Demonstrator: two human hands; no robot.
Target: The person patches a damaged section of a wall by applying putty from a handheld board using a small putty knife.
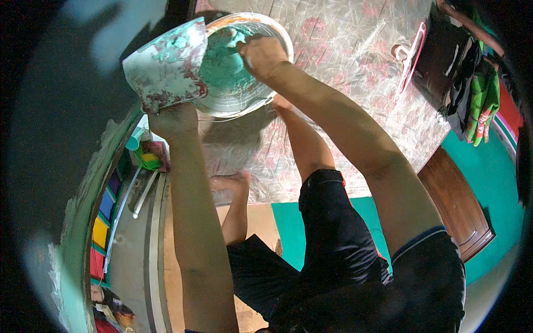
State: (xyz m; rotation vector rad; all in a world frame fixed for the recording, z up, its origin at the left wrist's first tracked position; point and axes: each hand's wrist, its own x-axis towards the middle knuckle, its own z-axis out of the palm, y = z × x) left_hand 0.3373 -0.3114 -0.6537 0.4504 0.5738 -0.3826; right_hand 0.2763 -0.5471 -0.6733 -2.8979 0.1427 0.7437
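Note:
My left hand (172,121) grips the lower edge of a flat white board (164,69), smeared with turquoise and dark patches, raised beside the rim of a white bucket (277,30). Turquoise paste (222,69) coats the bucket's inside. My right hand (264,58) reaches over the bucket with curled fingers at the paste; what they hold is hidden. The bucket rests on or just above a crinkled plastic sheet with pink flowers (355,55), where my bare feet also are.
A dark wall (61,122) stands close at the left. Below it are small turquoise and green items (147,155) and pale rods (144,194). A pink hanger (408,55) lies at the right, near hanging clothes (480,100) and a wooden panel (452,200).

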